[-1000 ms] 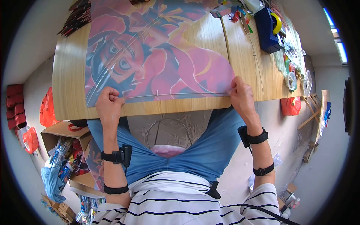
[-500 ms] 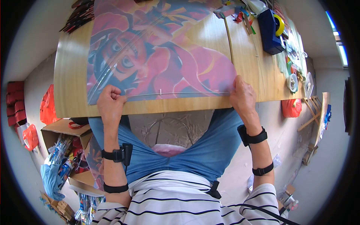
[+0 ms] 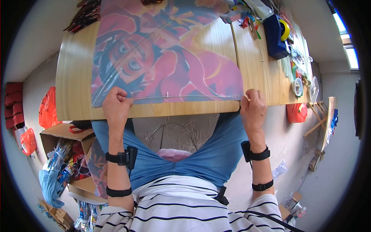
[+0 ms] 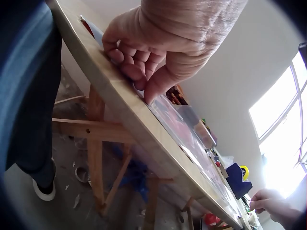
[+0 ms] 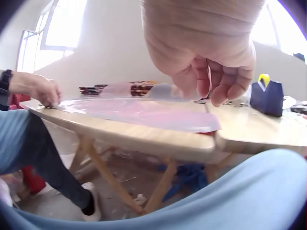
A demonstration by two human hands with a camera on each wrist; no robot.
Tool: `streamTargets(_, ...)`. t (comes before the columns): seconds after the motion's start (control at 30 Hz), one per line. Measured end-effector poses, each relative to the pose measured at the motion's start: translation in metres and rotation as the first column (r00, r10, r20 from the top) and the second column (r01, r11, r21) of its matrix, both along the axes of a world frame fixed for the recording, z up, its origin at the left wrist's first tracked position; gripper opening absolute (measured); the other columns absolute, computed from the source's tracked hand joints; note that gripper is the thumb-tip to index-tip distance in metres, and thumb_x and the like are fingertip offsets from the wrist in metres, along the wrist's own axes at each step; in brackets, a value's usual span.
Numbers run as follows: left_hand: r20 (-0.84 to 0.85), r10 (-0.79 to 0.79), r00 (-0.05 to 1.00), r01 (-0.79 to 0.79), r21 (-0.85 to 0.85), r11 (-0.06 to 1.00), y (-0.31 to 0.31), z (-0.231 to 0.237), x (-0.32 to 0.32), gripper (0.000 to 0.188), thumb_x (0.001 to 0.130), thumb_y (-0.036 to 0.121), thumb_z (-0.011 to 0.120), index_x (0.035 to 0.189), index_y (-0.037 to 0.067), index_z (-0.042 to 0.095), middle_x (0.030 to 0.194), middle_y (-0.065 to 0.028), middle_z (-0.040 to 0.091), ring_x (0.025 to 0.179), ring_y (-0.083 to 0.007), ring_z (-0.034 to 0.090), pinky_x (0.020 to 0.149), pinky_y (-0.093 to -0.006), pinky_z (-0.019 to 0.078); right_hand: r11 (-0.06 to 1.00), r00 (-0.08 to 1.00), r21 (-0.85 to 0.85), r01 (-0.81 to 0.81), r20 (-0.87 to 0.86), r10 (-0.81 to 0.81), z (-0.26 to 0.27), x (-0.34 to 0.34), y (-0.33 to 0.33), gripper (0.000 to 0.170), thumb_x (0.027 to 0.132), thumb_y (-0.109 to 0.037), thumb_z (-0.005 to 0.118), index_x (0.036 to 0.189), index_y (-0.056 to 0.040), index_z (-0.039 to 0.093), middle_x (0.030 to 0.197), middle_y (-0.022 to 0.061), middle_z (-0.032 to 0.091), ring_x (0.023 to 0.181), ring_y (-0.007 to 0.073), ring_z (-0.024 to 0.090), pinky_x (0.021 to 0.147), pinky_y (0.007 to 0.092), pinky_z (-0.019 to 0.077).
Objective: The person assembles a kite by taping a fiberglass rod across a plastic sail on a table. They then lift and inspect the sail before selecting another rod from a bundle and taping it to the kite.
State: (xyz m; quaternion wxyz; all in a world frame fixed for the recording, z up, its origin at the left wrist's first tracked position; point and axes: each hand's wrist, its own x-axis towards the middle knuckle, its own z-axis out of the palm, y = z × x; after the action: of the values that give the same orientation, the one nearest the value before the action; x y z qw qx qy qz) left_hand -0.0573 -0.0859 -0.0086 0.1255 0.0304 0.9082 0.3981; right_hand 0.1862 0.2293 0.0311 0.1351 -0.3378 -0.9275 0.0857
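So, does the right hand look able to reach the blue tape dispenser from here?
Probably yes: only tabletop and a thin rod show between the right hand and the dispenser, though a stretch may be needed.

A white, dark-striped shirt [image 3: 176,212] and blue trousers [image 3: 148,154] are worn. Two black straps [image 3: 119,192] are fitted to each forearm [image 3: 118,178]; a black cable [image 3: 266,218] is routed at near right.

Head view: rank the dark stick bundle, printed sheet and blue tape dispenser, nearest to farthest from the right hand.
1. Printed sheet: corner beside the right hand.
2. Blue tape dispenser: back right.
3. Dark stick bundle: far left.
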Motion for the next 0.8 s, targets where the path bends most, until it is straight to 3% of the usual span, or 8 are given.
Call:
streamTargets(0.1,-0.039,-0.035,0.999,0.034,-0.035,0.999,-0.002,0.001,-0.002,0.021,0.071,0.004,0.078,0.087,0.001,0.064,0.071,-0.0059,0.063,0.066,-0.0169,0.061,0.065,-0.0319,0.0514,0.978,0.975,-0.008,-0.209,-0.076,0.208,-0.009,-0.004,-0.042,0.032,0.086,-0.007,0.07,0.115,0.0019,0.064,0.124,0.0225,0.062,0.114,0.0401,0.059,0.093,0.0476,0.0492)
streamTargets(0.2,-0.065,-0.023,0.998,0.023,-0.004,1.0,-0.004,0.002,-0.002,0.022,0.071,0.005,0.079,0.087,0.001,0.064,0.072,-0.0064,0.063,0.066,-0.0172,0.062,0.066,-0.0325,0.0516,0.942,0.943,-0.034,-0.334,0.001,0.334,-0.019,-0.011,-0.081,0.057,0.086,-0.015,0.073,0.137,0.0026,0.056,0.145,0.0227,0.052,0.135,0.04,0.048,0.111,0.0508,0.0399)
streamTargets(0.3,-0.052,0.011,0.999,-0.012,-0.017,1.0,-0.012,-0.001,-0.008,0.022,0.072,0.005,0.079,0.088,0.0,0.064,0.072,-0.0069,0.063,0.067,-0.0178,0.062,0.066,-0.0332,0.0517,0.909,0.911,-0.117,-0.4,0.055,0.408,-0.024,-0.025,-0.114,0.079,0.084,-0.027,0.078,0.151,0.0003,0.045,0.16,0.0201,0.038,0.15,0.0367,0.033,0.122,0.0531,0.0255)
streamTargets(0.4,-0.061,-0.004,0.998,0.01,0.092,0.996,-0.022,0.009,-0.01,0.02,0.075,0.005,0.078,0.089,0.001,0.065,0.074,-0.0088,0.065,0.067,-0.021,0.063,0.066,-0.0331,0.0522,0.866,0.871,-0.18,-0.466,0.078,0.485,-0.028,-0.043,-0.149,0.093,0.081,-0.038,0.079,0.156,-0.0013,0.037,0.165,0.0172,0.031,0.156,0.0349,0.023,0.126,0.0528,0.0171)
streamTargets(0.5,-0.289,-0.146,0.946,0.165,0.044,0.985,-0.019,0.025,0.006,0.019,0.082,0.005,0.073,0.1,0.002,0.067,0.091,-0.0116,0.07,0.084,-0.0269,0.068,0.08,-0.0381,0.053,0.842,0.851,-0.192,-0.505,0.052,0.523,-0.037,-0.06,-0.168,0.098,0.08,-0.045,0.077,0.158,-0.0024,0.035,0.167,0.0157,0.028,0.157,0.0334,0.02,0.126,0.0546,0.015)
streamTargets(0.6,-0.519,-0.509,0.686,0.455,-0.239,0.858,-0.013,0.023,0.03,0.036,0.088,0.003,0.066,0.123,0.003,0.066,0.124,-0.0152,0.068,0.119,-0.0322,0.063,0.104,-0.0443,0.0456,0.835,0.848,-0.199,-0.514,0.03,0.529,-0.043,-0.07,-0.178,0.101,0.08,-0.047,0.077,0.159,-0.0026,0.032,0.167,0.0154,0.027,0.157,0.0322,0.019,0.126,0.0553,0.0124)
streamTargets(0.7,-0.362,-0.702,0.614,0.609,-0.349,0.712,-0.008,0.02,0.054,0.058,0.09,0.007,0.066,0.146,0.005,0.052,0.154,-0.0157,0.048,0.146,-0.0351,0.04,0.12,-0.0525,0.0287,0.834,0.849,-0.198,-0.515,0.018,0.528,-0.047,-0.076,-0.178,0.102,0.079,-0.046,0.077,0.159,-0.0024,0.032,0.168,0.0148,0.027,0.158,0.0318,0.02,0.126,0.0554,0.0111)
streamTargets(0.8,-0.248,-0.776,0.58,0.658,-0.418,0.626,-0.008,0.013,0.061,0.068,0.091,0.011,0.067,0.154,0.007,0.044,0.163,-0.0142,0.036,0.153,-0.0336,0.029,0.124,-0.0539,0.022,0.835,0.846,-0.181,-0.519,0.028,0.532,-0.05,-0.079,-0.176,0.099,0.08,-0.049,0.075,0.158,-0.0023,0.035,0.167,0.0147,0.028,0.157,0.0311,0.021,0.126,0.0559,0.0114)
